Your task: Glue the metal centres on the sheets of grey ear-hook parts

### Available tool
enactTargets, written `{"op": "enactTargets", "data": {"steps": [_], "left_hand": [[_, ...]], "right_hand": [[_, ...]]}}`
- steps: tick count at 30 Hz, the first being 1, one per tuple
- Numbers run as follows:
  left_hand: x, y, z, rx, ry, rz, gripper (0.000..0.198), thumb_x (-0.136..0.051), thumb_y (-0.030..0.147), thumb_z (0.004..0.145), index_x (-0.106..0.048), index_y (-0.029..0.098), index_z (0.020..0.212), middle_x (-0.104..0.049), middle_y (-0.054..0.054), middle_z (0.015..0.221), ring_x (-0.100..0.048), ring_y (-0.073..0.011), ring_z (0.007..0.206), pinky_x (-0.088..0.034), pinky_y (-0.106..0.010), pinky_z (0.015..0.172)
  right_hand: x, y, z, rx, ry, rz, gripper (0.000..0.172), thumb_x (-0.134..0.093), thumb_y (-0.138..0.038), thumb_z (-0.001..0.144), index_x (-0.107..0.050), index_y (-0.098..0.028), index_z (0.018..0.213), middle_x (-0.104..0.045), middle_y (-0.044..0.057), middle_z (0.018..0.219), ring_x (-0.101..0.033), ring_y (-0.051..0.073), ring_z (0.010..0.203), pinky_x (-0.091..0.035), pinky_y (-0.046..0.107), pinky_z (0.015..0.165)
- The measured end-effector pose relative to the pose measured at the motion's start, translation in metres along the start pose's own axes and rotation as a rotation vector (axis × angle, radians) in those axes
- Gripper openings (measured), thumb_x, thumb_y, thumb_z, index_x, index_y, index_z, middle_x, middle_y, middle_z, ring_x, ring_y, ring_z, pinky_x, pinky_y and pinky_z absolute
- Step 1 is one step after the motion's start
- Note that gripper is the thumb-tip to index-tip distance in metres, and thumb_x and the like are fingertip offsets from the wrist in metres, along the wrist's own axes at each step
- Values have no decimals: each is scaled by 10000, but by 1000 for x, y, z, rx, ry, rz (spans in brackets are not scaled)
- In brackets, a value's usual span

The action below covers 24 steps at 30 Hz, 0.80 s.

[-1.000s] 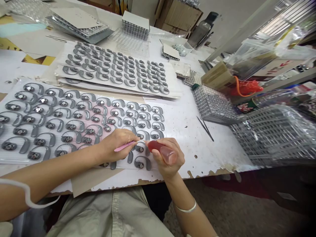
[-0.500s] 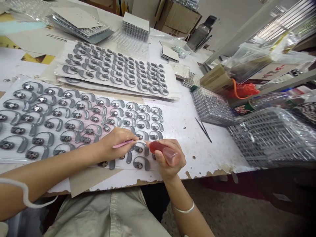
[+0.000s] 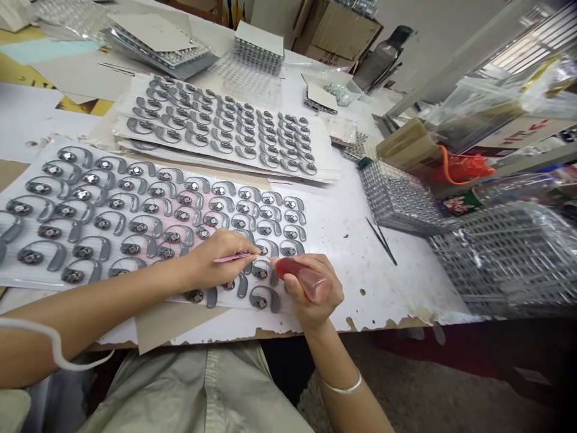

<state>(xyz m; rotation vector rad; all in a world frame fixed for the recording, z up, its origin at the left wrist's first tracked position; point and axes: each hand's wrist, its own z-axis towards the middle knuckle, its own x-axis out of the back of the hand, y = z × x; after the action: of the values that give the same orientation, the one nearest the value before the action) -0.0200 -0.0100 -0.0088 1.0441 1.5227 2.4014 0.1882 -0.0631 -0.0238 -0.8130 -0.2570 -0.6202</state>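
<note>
A slim pink stick and a small translucent squeeze bottle, red toward its tip, meet just above the grey hook-shaped parts at the near edge of a white sheet. The stick's pale tip and the bottle's tip nearly touch, with one of the parts directly below them.

The left hand pinches the stick between thumb and fingers in a narrow, pen-like grip, its forearm reaching in from the side. The right hand closes around the bottle's body, and a thin bangle circles that wrist.

Each part carries a shiny metal disc, and the parts lie in close rows across the sheet, which is tinted pink near its middle. A second sheet, also filled with rows of parts, lies just beyond it on the white table, whose front edge is chipped. A piece of cardboard sticks out under the near sheet.

To the right, tweezers lie between the sheet and plastic-wrapped wire racks. Farther back stand stacked trays and a red bag with an orange cord.
</note>
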Motion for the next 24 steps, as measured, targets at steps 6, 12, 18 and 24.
{"op": "enactTargets", "data": {"steps": [6,12,18,24], "left_hand": [[1,-1,1,-7,28,16,163,-570,126,830,-724,154,876,-717,-42,782,-654,-139,703,-510,-245,655],[1,-3,2,31,31,19,145,-594,161,836,-727,168,893,-712,-30,765,-640,-130,689,-503,-250,646],[2,-2,3,35,35,39,140,-604,164,828,-732,170,884,-706,-31,739,-633,-134,666,-503,-258,630],[3,-2,2,48,36,20,143,-603,159,824,-733,165,883,-711,-38,753,-644,-135,681,-524,-261,648]], "right_hand": [[-2,-2,2,22,3,29,235,-702,-296,753,-632,-185,948,-636,55,811,-603,184,723,-529,347,607],[-4,-1,1,31,-2,28,251,-712,-291,744,-634,-192,961,-641,56,834,-612,189,745,-537,351,615],[-3,0,1,21,-4,24,250,-711,-307,747,-634,-194,956,-645,58,836,-616,193,753,-543,357,617],[-2,-2,0,-17,19,55,238,-702,-316,751,-639,-190,944,-644,58,816,-615,197,749,-549,374,625]]}}
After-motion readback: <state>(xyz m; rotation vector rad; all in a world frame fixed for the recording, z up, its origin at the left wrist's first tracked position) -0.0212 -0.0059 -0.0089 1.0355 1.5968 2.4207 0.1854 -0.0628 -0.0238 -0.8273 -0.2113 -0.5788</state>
